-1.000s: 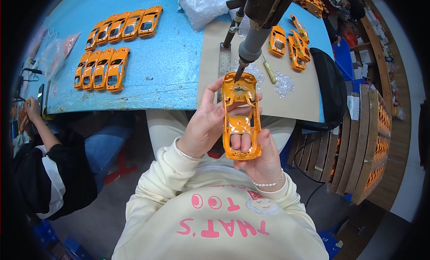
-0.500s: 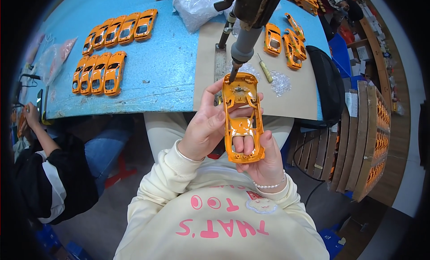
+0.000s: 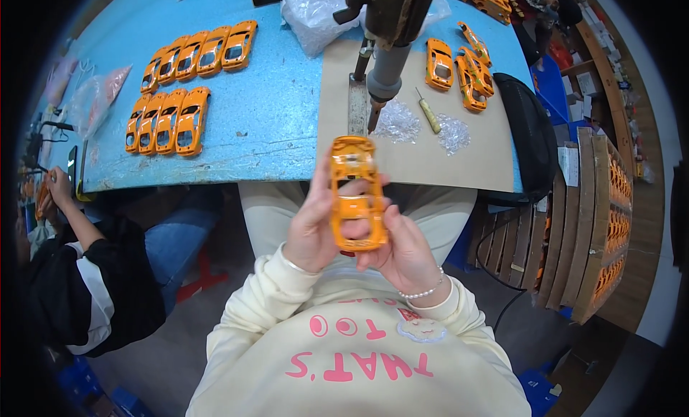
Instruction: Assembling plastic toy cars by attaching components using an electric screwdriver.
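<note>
- Right of the table [image 3: 251, 141], a stack of brown trays [image 3: 587, 230]; the outermost holds rows of orange parts [image 3: 615, 223].
- A blue bin [image 3: 549, 94] stands beyond the table's right edge; what it holds is not clear.
- A large clear bag [image 3: 310, 22] sits crumpled at the far side, its contents hard to make out. At the left, a smaller bag [image 3: 111, 90] shows something reddish inside.
- A black case [image 3: 524, 137] lies along the table's right edge.
- The shell [image 3: 353, 204], an orange car body, is in both hands, in front of the table's near edge and slightly blurred.
- Left hand [image 3: 310, 227]: thumb along the shell's left side, fingers curled beneath, tips showing at its right side; they grip it.
- Right hand [image 3: 408, 258]: thumb at the right side, fingers under the near end, partly seen through an opening; these pinch it too.
- The shell's far end is near the pointed tip [image 3: 373, 119] of the grey machine [image 3: 385, 76].
- Left on the table, two rows of shells [image 3: 188, 119], five behind four; others [image 3: 439, 64] lie at the right.
- On the brown sheet [image 3: 445, 166], a thin tool [image 3: 430, 118] lies between two heaps of clear scraps [image 3: 453, 135].
</note>
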The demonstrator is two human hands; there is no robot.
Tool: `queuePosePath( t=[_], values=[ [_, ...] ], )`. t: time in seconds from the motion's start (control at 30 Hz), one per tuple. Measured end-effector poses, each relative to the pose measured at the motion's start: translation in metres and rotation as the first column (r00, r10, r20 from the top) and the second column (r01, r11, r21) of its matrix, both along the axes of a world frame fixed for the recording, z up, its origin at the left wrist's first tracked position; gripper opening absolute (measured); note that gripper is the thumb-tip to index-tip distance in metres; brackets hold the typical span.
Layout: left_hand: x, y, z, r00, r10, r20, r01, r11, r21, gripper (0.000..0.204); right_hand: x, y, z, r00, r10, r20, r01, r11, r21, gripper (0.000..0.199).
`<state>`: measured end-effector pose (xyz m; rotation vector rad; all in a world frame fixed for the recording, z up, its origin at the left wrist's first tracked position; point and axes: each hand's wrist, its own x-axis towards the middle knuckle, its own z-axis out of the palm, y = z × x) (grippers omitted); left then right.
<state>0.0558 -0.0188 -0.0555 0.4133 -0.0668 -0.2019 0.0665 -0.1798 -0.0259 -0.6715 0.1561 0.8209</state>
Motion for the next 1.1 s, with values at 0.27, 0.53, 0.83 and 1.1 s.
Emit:
queuePosePath(
  t=[0.27, 0.53, 0.83, 1.1],
  values=[
    [0.021, 0.109, -0.001, 0.891, 0.221, 0.397, -0.178, -0.634, 0.753, 0.054, 0.071, -0.060, -0.009, 0.831, 0.250, 0.496, 0.168, 0.738, -0.654, 0.023],
    [0.047, 0.129, -0.019, 0.799, -0.013, 0.602, -0.201, -0.948, 0.246, 0.043, 0.215, -0.057, -0.034, 0.468, 0.538, 0.701, 0.613, 0.374, -0.696, 0.023],
    [0.048, 0.152, -0.019, 0.729, 0.049, 0.683, -0.143, -0.964, 0.222, 0.034, 0.262, -0.038, -0.036, 0.791, 0.424, 0.441, 0.230, 0.462, -0.857, 0.022],
    [-0.022, 0.072, -0.014, 0.923, 0.255, 0.288, -0.319, 0.089, 0.944, 0.021, 0.144, -0.093, -0.008, 0.851, -0.411, 0.327, 0.430, 0.903, 0.017, 0.023]
  ],
)
